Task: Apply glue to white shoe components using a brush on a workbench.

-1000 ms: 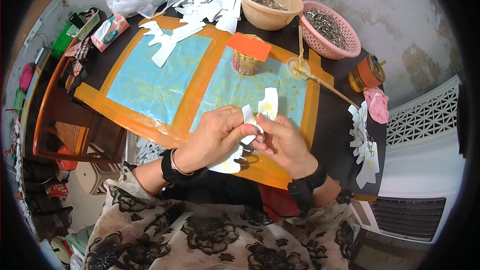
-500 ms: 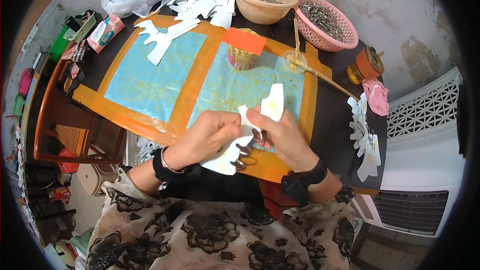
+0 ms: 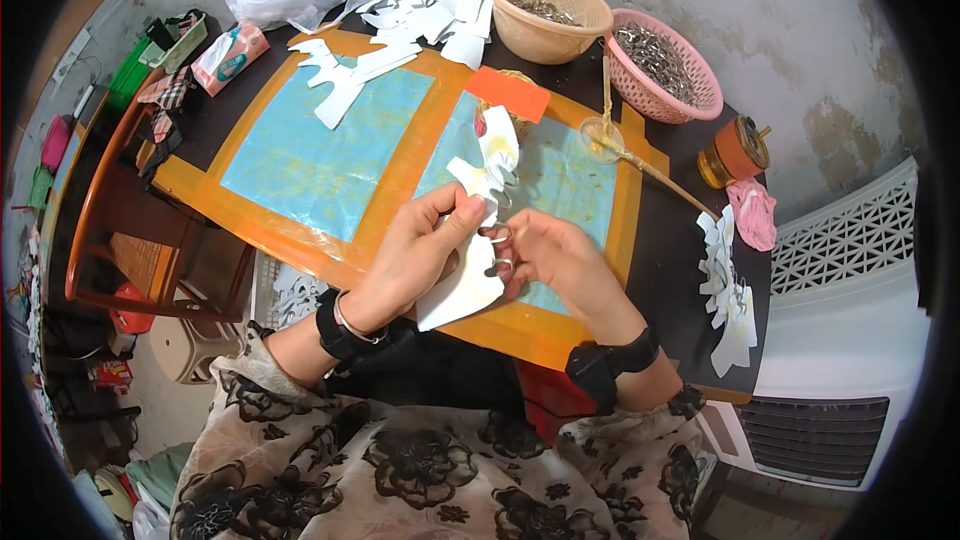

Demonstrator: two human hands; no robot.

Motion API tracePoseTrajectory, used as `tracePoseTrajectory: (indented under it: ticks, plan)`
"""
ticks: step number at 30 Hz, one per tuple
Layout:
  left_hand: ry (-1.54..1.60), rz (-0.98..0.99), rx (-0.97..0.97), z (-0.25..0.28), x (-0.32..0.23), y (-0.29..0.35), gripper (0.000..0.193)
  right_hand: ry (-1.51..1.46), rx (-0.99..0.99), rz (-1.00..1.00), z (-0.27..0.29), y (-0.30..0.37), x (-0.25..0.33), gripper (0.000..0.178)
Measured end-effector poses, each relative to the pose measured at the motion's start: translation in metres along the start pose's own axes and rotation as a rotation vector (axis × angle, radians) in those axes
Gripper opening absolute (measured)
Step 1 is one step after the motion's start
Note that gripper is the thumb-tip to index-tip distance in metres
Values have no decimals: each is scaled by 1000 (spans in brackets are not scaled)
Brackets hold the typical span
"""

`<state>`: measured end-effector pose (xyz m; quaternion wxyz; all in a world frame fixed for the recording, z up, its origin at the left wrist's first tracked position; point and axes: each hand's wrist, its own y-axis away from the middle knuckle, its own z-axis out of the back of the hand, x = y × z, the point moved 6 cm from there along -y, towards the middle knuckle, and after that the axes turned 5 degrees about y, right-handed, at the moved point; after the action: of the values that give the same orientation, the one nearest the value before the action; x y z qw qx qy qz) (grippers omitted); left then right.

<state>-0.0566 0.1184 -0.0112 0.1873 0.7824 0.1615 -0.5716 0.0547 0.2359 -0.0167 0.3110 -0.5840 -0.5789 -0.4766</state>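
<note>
My left hand [image 3: 420, 252] pinches a long white cut-out piece [image 3: 464, 292] near its middle, thumb on top. The piece is notched along its right edge, with yellowish smears, and its narrow upper end reaches toward the tub [image 3: 522, 127] with an orange-red card on its top. Small metal rings show at the notches. At one of these my right hand [image 3: 560, 265] has its fingers closed on a metal ring; the fingertips are partly hidden behind the piece's edge. Both hands are above the near edge of the table's taped blue sheet [image 3: 560, 202].
A beige basket [image 3: 548, 45] and a pink basket [image 3: 668, 100] of metal hardware stand at the back. White cut-outs [image 3: 430, 0] are heaped beside them. A stick [image 3: 660, 180] rests on a small dish. Notched pieces [image 3: 735, 330] lie at the right, below an amber jar [image 3: 735, 152].
The white piece has moved up and away from me. My right hand has shifted from its upper part down to the notched edge; my left thumb now presses on the piece's middle.
</note>
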Motion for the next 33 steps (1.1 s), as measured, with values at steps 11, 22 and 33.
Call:
tracePoseTrajectory:
  ticks: [11, 22, 33]
  plan:
    - [228, 141, -51, 10, 4, 10, 27, 338, -81, 119, -11, 3, 4, 16]
    - [50, -89, -83, 10, 12, 11, 21, 379, -189, 205, -17, 5, 14, 19]
    - [333, -2, -79, -10, 14, 13, 19, 511, -208, 269, -15, 10, 18, 32]
